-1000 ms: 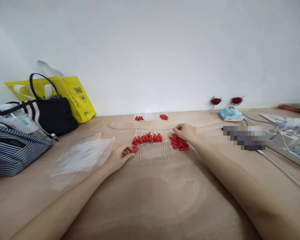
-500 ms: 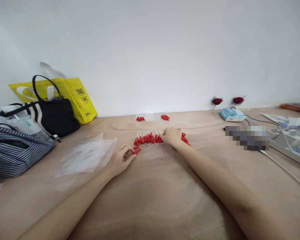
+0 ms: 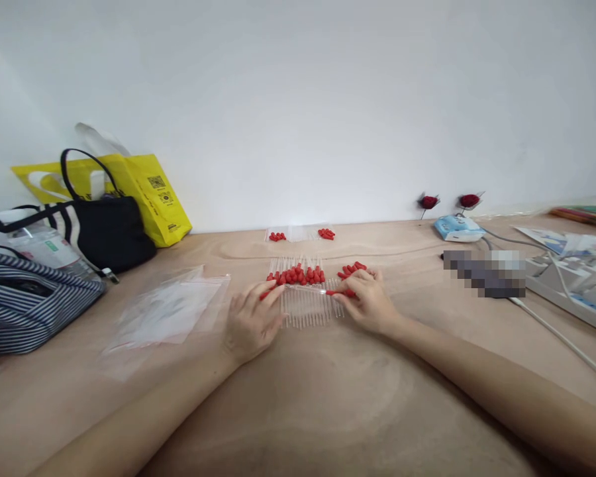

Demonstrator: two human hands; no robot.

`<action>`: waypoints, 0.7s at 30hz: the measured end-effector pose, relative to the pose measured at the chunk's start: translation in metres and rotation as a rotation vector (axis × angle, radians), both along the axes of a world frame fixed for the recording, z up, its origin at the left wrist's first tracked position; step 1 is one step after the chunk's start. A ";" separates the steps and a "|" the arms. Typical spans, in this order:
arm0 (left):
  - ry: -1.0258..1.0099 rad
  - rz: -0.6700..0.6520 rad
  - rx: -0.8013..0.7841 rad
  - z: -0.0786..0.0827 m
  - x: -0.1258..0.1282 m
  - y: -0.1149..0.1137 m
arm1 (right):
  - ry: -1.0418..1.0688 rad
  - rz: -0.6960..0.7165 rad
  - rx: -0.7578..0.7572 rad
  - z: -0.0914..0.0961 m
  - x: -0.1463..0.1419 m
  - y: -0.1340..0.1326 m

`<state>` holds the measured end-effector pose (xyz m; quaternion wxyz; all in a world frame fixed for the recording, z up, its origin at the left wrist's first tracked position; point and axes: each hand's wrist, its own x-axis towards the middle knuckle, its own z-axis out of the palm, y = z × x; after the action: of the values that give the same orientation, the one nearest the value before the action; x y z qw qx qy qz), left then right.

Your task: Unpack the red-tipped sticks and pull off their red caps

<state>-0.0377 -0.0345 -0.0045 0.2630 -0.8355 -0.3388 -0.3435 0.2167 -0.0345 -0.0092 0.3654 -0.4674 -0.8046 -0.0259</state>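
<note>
A row of thin clear glass droppers [image 3: 305, 306] with red rubber bulbs [image 3: 298, 274] lies on the wooden table [image 3: 298, 411]. My left hand [image 3: 251, 322] rests at the row's left end, fingers pinched on a red bulb at one dropper's tip. My right hand [image 3: 367, 299] sits at the row's right end, fingers closed on a red bulb on the same clear dropper. A loose pile of red bulbs [image 3: 351, 269] lies just beyond my right hand.
A clear plastic bag [image 3: 166, 311] lies left of my hands. Striped bag [image 3: 27, 298], black handbag [image 3: 104, 228] and yellow bag [image 3: 149, 189] stand at the left. Two small bags of red bulbs [image 3: 300, 233] lie by the wall. A power strip [image 3: 571, 281] and cables are at the right.
My right hand drew back from the bulbs to the row's right end. My left hand moved right onto the row's left end, and both now pinch one dropper.
</note>
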 end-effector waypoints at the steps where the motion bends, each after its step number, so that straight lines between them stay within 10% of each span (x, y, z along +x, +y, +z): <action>1: 0.040 -0.012 0.026 0.000 0.009 -0.002 | -0.002 0.032 0.036 -0.005 0.001 -0.006; 7: 0.192 -0.137 0.087 -0.001 0.047 -0.002 | -0.026 0.129 0.155 -0.016 -0.006 -0.019; 21: 0.209 -0.171 0.048 0.000 0.044 -0.004 | -0.083 0.158 0.370 -0.018 -0.009 -0.021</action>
<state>0.0059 -0.0386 -0.0047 0.2866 -0.8859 -0.2288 -0.2840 0.2077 -0.0551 -0.0273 0.4123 -0.3261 -0.8347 -0.1639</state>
